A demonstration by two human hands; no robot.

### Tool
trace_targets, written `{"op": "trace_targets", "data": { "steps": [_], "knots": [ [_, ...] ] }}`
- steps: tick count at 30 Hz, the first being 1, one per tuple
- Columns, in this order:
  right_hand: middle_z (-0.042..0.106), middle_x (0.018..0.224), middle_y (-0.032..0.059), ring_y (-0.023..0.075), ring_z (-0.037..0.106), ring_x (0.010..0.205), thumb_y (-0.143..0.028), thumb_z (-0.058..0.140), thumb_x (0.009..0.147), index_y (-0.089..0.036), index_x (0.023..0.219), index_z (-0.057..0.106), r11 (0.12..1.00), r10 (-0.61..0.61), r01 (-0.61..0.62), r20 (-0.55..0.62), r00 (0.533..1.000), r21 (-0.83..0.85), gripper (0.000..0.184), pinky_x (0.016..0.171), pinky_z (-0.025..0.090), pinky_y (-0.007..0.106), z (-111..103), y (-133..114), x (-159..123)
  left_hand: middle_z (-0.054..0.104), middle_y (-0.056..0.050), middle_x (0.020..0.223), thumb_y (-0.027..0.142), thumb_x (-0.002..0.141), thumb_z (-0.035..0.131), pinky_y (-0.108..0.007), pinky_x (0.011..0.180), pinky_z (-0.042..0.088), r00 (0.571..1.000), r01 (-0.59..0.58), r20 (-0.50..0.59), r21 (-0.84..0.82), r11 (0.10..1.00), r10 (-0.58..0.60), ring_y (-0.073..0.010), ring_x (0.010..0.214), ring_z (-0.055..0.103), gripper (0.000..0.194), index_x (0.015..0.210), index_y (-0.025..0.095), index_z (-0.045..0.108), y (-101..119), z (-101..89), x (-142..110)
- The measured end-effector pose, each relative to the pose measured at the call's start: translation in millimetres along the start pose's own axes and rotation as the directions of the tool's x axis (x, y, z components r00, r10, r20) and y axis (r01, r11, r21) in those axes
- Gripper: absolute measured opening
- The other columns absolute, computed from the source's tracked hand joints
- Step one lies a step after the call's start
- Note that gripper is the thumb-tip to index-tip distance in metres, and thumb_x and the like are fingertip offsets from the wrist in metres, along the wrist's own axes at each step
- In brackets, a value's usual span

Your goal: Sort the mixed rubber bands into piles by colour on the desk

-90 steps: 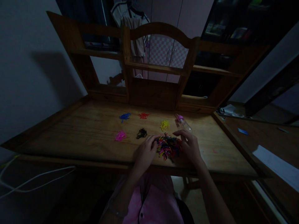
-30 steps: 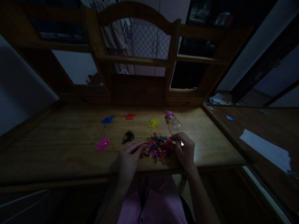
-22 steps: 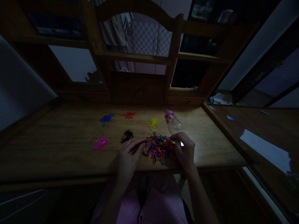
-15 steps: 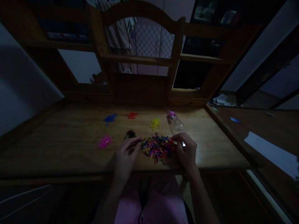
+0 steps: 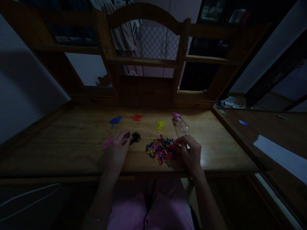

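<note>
A heap of small mixed-colour pieces (image 5: 162,149) lies near the front edge of the wooden desk (image 5: 72,150). My right hand (image 5: 191,154) rests at the heap's right side, fingers curled and pinched together at its edge. My left hand (image 5: 117,149) reaches out to the left, its pinched fingertips touching a small black pile (image 5: 135,137). What either pinch holds is too dark to make out. A pink pile (image 5: 107,142) is partly hidden under my left hand. Blue (image 5: 115,120), red (image 5: 137,117) and yellow (image 5: 160,126) piles lie farther back.
A clear bottle with a pink cap (image 5: 180,125) lies on its side just behind my right hand. A wooden shelf unit (image 5: 144,60) rises at the desk's back. Papers (image 5: 283,156) lie on a surface to the right, and a white cable (image 5: 26,198) hangs at lower left.
My left hand has left the mixed heap and moved left to the black pile, covering part of the pink pile. My right hand has stayed at the heap's right edge.
</note>
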State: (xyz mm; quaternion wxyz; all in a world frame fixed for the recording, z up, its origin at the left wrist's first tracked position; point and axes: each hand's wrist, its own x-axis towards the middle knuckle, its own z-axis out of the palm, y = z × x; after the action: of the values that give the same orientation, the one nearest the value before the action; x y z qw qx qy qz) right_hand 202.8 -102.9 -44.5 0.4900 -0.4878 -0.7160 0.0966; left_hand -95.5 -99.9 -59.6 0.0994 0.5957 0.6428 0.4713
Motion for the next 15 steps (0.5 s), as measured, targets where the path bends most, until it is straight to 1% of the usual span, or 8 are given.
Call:
{"op": "trace_targets", "data": {
  "steps": [2,4,7,9,10,12,14,15],
  "knots": [
    [0.065,0.08,0.0034,0.0198,0.061,0.079,-0.003,0.045,0.08,-0.021,0.079,0.065,1.0,0.002,-0.002,0.002,1.0,0.002,0.027,0.073,0.044,0.032,0.3,-0.3,0.3,0.069,-0.008,0.11,0.032,0.086,0.061,-0.034,0.08,0.059,1.0,-0.006,0.02,-0.009,1.0,0.006,-0.0205,0.089,0.07,0.029,0.112,0.02,0.067,0.4,0.3,0.6],
    [0.065,0.08,0.0035,0.0199,0.061,0.079,-0.003,0.045,0.08,-0.021,0.079,0.065,1.0,0.005,-0.005,0.005,1.0,0.001,0.027,0.073,0.044,0.032,0.7,-0.7,0.5,0.069,-0.008,0.109,0.031,0.086,0.061,-0.036,0.083,0.058,0.999,-0.023,0.023,0.026,0.999,0.023,-0.0216,0.091,0.07,0.029,0.112,0.021,0.067,4.5,-0.9,0.6],
    [0.065,0.079,0.0032,0.0196,0.06,0.079,-0.003,0.045,0.08,-0.021,0.079,0.065,1.0,0.001,-0.001,0.014,1.0,0.003,0.027,0.073,0.044,0.032,0.8,-1.4,0.9,0.07,-0.006,0.108,0.031,0.086,0.062,-0.039,0.091,0.053,0.996,-0.083,-0.021,0.099,0.992,0.085,-0.0235,0.098,0.067,0.025,0.109,0.024,0.068,17.5,-2.3,-2.8],
    [0.065,0.079,0.0032,0.0196,0.061,0.079,-0.002,0.045,0.08,-0.021,0.079,0.065,1.0,-0.003,0.003,0.016,1.0,0.006,0.027,0.074,0.044,0.032,0.6,-1.7,1.2,0.07,-0.004,0.105,0.031,0.087,0.062,-0.037,0.091,0.053,0.992,-0.122,-0.016,0.069,0.99,0.123,-0.0222,0.098,0.067,0.021,0.105,0.025,0.069,27.8,0.3,-7.8],
    [0.065,0.08,0.0032,0.0197,0.061,0.08,-0.002,0.045,0.08,-0.021,0.079,0.065,1.0,-0.004,0.004,0.013,1.0,0.006,0.027,0.074,0.044,0.032,0.4,-1.7,1.4,0.069,-0.004,0.104,0.03,0.087,0.062,-0.035,0.089,0.053,0.991,-0.136,0.013,0.035,0.99,0.136,-0.021,0.096,0.067,0.02,0.104,0.025,0.069,32.5,3.0,-10.8],
    [0.065,0.08,0.0032,0.0199,0.061,0.08,-0.002,0.046,0.08,-0.021,0.079,0.065,1.0,-0.005,0.005,0.007,1.0,0.004,0.027,0.074,0.044,0.032,0.2,-1.5,1.5,0.068,-0.003,0.105,0.029,0.087,0.062,-0.032,0.084,0.054,0.981,-0.159,0.108,-0.011,0.987,0.16,-0.0195,0.094,0.067,0.018,0.103,0.025,0.069,40.3,10.7,-17.0],
    [0.065,0.081,0.0031,0.0201,0.061,0.08,-0.002,0.046,0.08,-0.021,0.079,0.065,1.0,-0.006,0.006,-0.001,1.0,0.004,0.027,0.074,0.044,0.032,0.3,-1.1,1.4,0.067,-0.004,0.106,0.027,0.087,0.063,-0.031,0.082,0.054,0.965,-0.173,0.197,-0.019,0.985,0.173,-0.0192,0.093,0.067,0.018,0.103,0.025,0.069,46.9,19.1,-23.0],
    [0.065,0.081,0.003,0.0202,0.061,0.08,-0.002,0.046,0.08,-0.021,0.079,0.065,1.0,-0.005,0.005,-0.005,1.0,0.004,0.027,0.074,0.044,0.032,0.5,-0.9,1.3,0.067,-0.004,0.105,0.026,0.087,0.063,-0.031,0.082,0.054,0.958,-0.176,0.225,-0.022,0.984,0.176,-0.0192,0.092,0.067,0.018,0.103,0.025,0.069,50.4,22.6,-26.0]
  ]
}}
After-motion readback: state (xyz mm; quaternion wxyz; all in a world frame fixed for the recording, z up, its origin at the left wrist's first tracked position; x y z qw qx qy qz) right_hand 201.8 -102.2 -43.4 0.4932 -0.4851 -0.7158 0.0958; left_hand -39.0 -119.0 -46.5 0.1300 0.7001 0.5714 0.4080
